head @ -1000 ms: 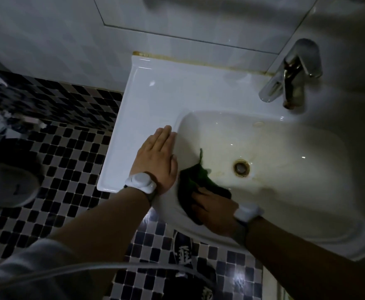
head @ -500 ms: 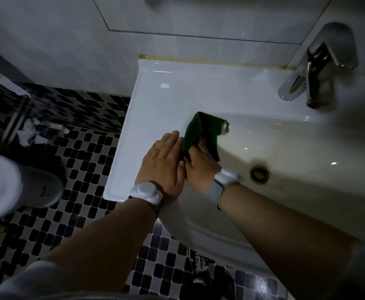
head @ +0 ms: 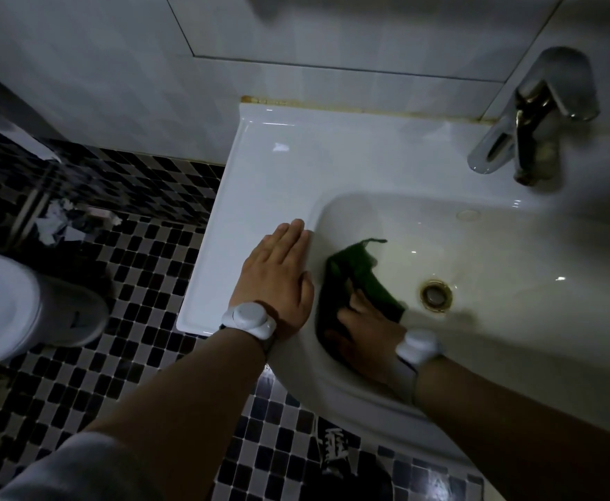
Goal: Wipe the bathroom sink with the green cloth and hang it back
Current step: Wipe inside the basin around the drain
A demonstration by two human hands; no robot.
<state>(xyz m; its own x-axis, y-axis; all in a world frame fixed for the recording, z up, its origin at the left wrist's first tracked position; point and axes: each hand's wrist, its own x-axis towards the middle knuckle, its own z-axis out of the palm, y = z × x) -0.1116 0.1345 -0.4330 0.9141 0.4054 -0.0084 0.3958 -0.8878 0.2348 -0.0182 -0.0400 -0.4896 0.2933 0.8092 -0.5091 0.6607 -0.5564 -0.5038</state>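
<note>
The left hand (head: 278, 280) is lying flat, fingers straight and together, on the sink (head: 278, 175) ledge just left of the basin. The right hand (head: 366, 321) is reaching down inside the basin, fingers pressing the green cloth (head: 354, 265) against its left wall, left of the drain (head: 436, 295).

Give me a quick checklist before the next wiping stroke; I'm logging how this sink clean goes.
1. Green cloth under the right hand: ok.
2. Cloth inside the sink basin, on its left wall: ok.
3. Left hand flat on the sink's ledge, off the cloth: ok.
4. Drain uncovered: ok.
5. Faucet running or off: cannot tell.
6. Basin clean: not ok, yellowish staining near the drain.
</note>
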